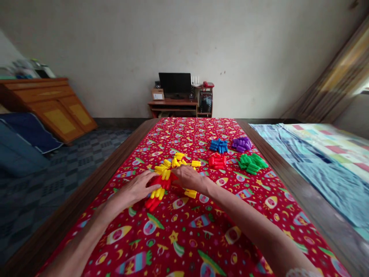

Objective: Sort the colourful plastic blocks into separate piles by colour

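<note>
My left hand (142, 185) lies at the left side of a small arrangement of plastic pieces, thumb apart from the fingers, resting against them. Rows of yellow pieces (158, 193) and red pieces (152, 204) lie side by side there, small and tube-shaped. On the other side my right hand (188, 177) bends its fingers down at the arrangement. Its fingertips are partly hidden, and whatever is between them cannot be made out. Loose yellow pieces (179, 156) are scattered just beyond both hands, and another yellow piece (190, 193) lies below the right hand.
Separate piles of blue pieces (219, 146), purple pieces (242, 144), red pieces (217, 161) and green pieces (252, 164) lie to the right on the red patterned tablecloth (207, 250). A desk with a monitor (175, 83) stands beyond; a bed (323, 154) is at right.
</note>
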Available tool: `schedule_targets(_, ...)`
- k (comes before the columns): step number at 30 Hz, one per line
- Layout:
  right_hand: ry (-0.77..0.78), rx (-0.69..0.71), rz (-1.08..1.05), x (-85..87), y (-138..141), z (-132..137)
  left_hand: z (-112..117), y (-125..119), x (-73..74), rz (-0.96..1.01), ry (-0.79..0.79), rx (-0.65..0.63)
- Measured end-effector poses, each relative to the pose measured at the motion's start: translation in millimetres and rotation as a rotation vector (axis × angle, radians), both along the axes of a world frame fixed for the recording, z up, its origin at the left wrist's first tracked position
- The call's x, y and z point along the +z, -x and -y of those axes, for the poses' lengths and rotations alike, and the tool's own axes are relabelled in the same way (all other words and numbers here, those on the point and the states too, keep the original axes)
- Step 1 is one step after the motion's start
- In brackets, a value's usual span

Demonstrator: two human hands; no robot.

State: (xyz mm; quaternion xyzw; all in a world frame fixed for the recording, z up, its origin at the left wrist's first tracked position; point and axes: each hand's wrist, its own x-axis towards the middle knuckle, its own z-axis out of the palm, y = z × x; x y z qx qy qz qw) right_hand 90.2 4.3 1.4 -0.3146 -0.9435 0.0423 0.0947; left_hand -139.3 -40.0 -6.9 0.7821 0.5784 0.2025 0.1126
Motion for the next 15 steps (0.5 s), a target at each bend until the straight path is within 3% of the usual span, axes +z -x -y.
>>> schedule_targets(3,-0.038,-0.001,-0.075,-6.6,-5,2,7,-3,-6.9,0.003,-0.006,0.047)
schedule_targets(6,-0.096,-0.036,-0.299,-6.8,-24,1,2,-8,-6.2,0.028,0.016,0.061)
schedule_targets(9,-0.109,-0.102,-0.48,2.6,-63,2,-6,-13,-3.1,0.053,0.045,0.057)
schedule_targets(12,-0.085,-0.258,-0.573,9.7,-110,5,-11,-16,1.0,0.017,0.066,0.061)
schedule_targets(15,-0.086,-0.418,-0.613,1.1,-143,5,-13,-19,8.5,-0.031,0.026,0.075)
